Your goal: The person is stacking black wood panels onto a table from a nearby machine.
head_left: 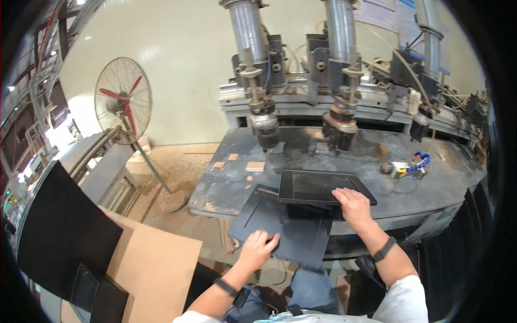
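A black framed panel (316, 185) with a recessed middle lies on the worktable near its front edge. Over the panel's near right rim, the fingers of my right hand (354, 209) are closed; the thumb is hidden. A second black panel (299, 237), with a narrow groove along one side, sits lower and tilted, partly under the first and overhanging the table front. My left hand (259, 250) grips its near left edge, fingers on the top face. Both wrists wear dark bands.
The grey worktable (221, 185) carries small wood offcuts (255, 167) and a blue coiled hose (423, 160). Drilling heads (264, 124) hang above its far side. A standing fan (124, 102) is at left. Brown board (161, 264) and dark panels (64, 231) stand at lower left.
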Demonstrator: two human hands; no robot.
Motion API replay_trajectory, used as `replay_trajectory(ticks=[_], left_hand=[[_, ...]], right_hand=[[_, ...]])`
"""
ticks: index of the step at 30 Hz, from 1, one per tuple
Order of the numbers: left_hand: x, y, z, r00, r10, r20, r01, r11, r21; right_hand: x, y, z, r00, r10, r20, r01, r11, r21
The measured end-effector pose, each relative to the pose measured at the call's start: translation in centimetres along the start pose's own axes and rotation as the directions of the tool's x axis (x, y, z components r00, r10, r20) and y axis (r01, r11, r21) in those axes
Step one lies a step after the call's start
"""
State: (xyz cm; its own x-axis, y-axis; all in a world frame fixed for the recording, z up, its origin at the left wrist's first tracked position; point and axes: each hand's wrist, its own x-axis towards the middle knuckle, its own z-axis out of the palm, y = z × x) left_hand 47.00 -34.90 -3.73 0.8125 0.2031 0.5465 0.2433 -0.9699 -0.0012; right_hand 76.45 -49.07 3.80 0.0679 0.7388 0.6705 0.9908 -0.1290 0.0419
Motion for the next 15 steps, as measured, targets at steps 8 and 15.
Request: replay_trajectory(ticks=[8,15], left_hand=[[-16.1,1.5,-18.3,0.992,-0.122,-0.035,0.127,0.950,0.287],[-29.0,5.4,-29.3,0.811,-0.534,-0.239,0.509,0.443,0.738]], right_hand=[[3.9,1.8,12.5,0.946,0.009,0.325,-0.061,0.987,0.150],[5.3,0.1,12.3,0.933,-0.009,0.361,-0.078,0.971,0.224]])
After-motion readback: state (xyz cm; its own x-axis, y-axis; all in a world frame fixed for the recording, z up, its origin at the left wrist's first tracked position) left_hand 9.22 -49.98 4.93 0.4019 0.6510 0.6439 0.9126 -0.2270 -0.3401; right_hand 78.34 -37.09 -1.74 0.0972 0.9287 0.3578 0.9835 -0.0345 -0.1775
